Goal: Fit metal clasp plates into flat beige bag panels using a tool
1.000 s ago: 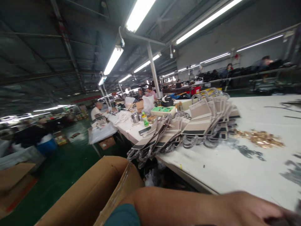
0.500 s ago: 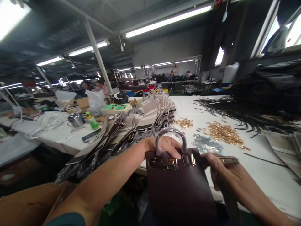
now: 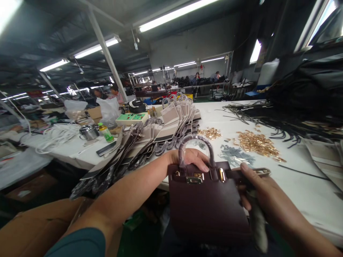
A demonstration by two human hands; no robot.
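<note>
A dark maroon handbag with gold fittings and a plastic-wrapped top handle is held upright at the white table's near edge. My left hand grips its top edge, fingers curled over just under the handle. At the bag's right side, my right hand is closed around the dark side strap with its gold end piece, and a pale strip hangs below that hand.
On the white table lie a long fanned row of beige and black bag panels, heaps of gold hardware, grey pieces and black cords. A cardboard box sits low left. Other people work at far tables.
The view swung from the box and aisle to the table a second ago. Over the last half second the bag rose slightly, both hands keeping their grip.
</note>
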